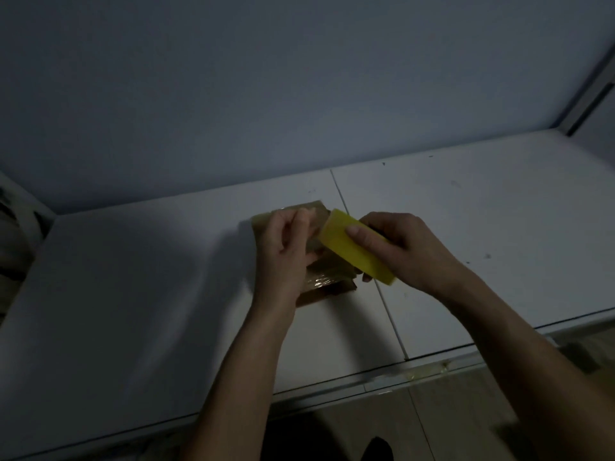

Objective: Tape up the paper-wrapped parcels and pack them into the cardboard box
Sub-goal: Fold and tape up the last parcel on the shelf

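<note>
at the near edge of the white table [133, 311], two bare forearms reach in from below, over a strip of darker floor. beyond them, at mid-table, the right hand [409, 251] grips a yellow tape roll [357, 249], thumb laid across its outer face and fingers curled beneath; the roll is tilted, its far end raised toward the left hand. the left hand [289, 244] is curled on the paper-wrapped parcel [319, 274], its fingertips pinched at the parcel's upper side just beside the roll's far end; whether they hold a free tape end or only the paper cannot be told in this dim light. the parcel lies flat on the table, under and between both hands, close to the seam between two table panels; glossy tape already shows across its near part. no cardboard box is in view.

judgement: the taping step is in hand, partly done on this parcel. the next move appears to call for drawing tape across the remaining paper while the left hand keeps the parcel pinned, then cutting or tearing free. farther back stands a plain grey wall [299, 78].
</note>
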